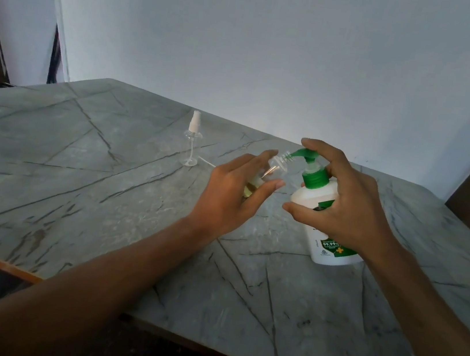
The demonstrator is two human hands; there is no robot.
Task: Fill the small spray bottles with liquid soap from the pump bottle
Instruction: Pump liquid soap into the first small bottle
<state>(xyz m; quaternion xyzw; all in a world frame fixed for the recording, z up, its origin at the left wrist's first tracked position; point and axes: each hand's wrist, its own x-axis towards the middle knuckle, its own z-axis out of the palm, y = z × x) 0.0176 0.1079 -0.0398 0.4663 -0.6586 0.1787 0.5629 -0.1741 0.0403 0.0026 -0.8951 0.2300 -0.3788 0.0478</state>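
Left hand (pixel 231 195): fingers and thumb clamped around the uncapped spray bottle (pixel 274 165), tilted, its open neck at the nozzle tip. Right hand (pixel 353 206): thumb and fingers curled round the pump bottle (pixel 313 194), index finger on the green pump head (pixel 306 154). Beyond the left fingertips, a capped spray bottle (pixel 191 144) stands upright on the marble-pattern table (pixel 77 171).

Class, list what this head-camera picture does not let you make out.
Head view, small spray bottle: fill level, body behind the left hand.
Head view, pump bottle: label mostly covered by the right hand, print too small.
Head view, thin white tube: one end hidden behind the left hand.
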